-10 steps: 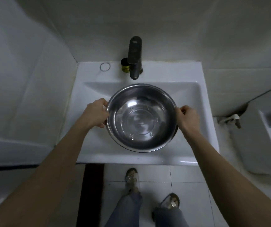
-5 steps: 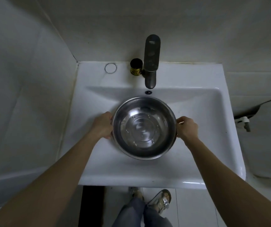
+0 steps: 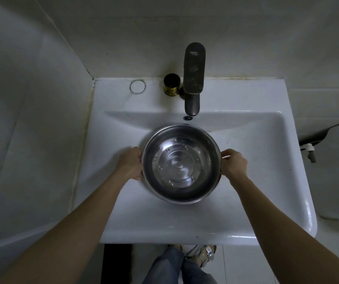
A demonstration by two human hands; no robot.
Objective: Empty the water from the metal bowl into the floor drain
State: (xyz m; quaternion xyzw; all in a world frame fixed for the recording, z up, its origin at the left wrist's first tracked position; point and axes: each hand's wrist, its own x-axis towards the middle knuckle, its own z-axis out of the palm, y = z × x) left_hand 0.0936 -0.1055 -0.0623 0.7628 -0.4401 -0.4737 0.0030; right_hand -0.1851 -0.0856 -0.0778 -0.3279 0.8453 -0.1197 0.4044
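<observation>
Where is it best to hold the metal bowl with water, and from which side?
Grip the metal bowl at its rolled rim, from the two opposite sides, as the left hand and right hand do now. It is wide, round and handleless, so a level two-sided grip probably avoids spills.

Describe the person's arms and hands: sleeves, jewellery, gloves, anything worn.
Both forearms are bare all the way to the frame edge; no sleeves show. The left hand and right hand wear no gloves, and no rings, watch or bracelet are visible.

White sink [image 3: 256, 212] (metal bowl [image 3: 180, 163] inside)
</observation>
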